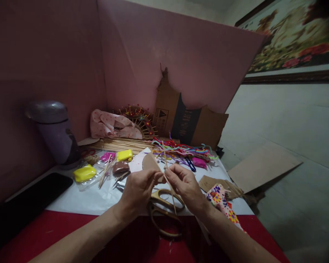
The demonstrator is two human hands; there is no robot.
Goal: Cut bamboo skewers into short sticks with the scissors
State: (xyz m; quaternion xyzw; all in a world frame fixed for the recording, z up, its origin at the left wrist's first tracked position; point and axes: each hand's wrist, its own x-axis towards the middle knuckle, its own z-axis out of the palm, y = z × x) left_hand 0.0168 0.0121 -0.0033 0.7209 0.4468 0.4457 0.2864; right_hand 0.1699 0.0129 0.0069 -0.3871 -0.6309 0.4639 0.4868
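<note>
My left hand is closed in a pinch on a brown half-round cardboard piece, held up over the white paper. My right hand is closed on a thin wooden skewer that runs slantwise between both hands, its upper end against the cardboard piece. Directly under the hands lie gold-handled scissors.
Lumps of yellow, pink and brown clay in wrappers lie at left by loose sticks. A bundle of skewers, coloured yarn, a floral glue gun, a purple jar, a black phone and cardboard boxes surround the work spot.
</note>
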